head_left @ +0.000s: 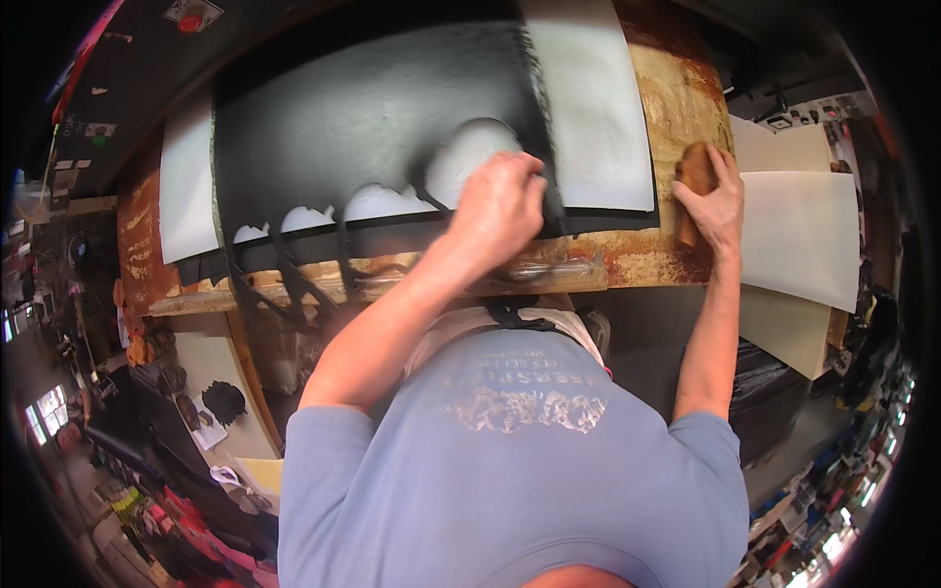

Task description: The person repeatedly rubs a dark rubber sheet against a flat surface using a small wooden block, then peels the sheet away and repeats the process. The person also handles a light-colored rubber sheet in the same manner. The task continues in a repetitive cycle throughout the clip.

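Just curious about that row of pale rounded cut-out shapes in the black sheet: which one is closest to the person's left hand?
The largest one, at the right end of the row, right beside the left hand. The other three are smaller and lie farther left.

Workshop; paint-stained wooden bench (676, 108); black-sprayed sheet (372, 118); cluttered shelves (59, 323) around

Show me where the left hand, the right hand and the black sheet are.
left hand (502, 204), head view, back of the hand
right hand (716, 201), head view, back of the hand
black sheet (363, 108), head view, flat middle
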`<state>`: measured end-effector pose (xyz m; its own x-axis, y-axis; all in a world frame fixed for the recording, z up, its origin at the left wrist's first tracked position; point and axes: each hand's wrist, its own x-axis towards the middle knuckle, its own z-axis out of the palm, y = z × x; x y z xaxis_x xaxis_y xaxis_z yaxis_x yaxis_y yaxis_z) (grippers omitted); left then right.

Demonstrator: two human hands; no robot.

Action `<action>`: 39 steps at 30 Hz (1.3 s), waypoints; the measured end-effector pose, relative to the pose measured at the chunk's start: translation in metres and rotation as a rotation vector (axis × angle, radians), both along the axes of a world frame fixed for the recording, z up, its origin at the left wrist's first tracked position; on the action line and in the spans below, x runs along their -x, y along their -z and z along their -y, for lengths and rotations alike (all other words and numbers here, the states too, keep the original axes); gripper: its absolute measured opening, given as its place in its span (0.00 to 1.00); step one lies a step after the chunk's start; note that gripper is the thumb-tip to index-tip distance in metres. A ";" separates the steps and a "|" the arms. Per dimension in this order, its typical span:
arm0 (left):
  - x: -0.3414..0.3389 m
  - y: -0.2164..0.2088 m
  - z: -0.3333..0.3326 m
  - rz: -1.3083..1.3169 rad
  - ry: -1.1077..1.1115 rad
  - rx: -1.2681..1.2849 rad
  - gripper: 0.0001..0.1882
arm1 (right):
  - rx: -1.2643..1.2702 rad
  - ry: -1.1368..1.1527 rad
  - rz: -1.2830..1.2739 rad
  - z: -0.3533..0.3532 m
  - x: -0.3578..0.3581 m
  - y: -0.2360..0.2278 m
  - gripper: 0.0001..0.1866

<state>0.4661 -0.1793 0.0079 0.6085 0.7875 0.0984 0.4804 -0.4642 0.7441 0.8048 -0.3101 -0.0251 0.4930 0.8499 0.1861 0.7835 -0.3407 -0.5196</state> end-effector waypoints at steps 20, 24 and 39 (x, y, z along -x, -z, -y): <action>0.350 0.022 -0.106 -0.730 -0.887 -0.227 0.30 | 0.047 0.110 -1.145 -0.038 0.158 -0.002 0.22; 0.378 0.032 -0.128 -0.255 -1.009 -0.002 0.23 | 0.048 -0.028 -1.110 -0.042 0.137 0.002 0.16; 0.329 0.052 -0.154 -0.261 -0.870 -0.427 0.16 | -0.058 0.085 -0.184 -0.008 0.085 0.003 0.17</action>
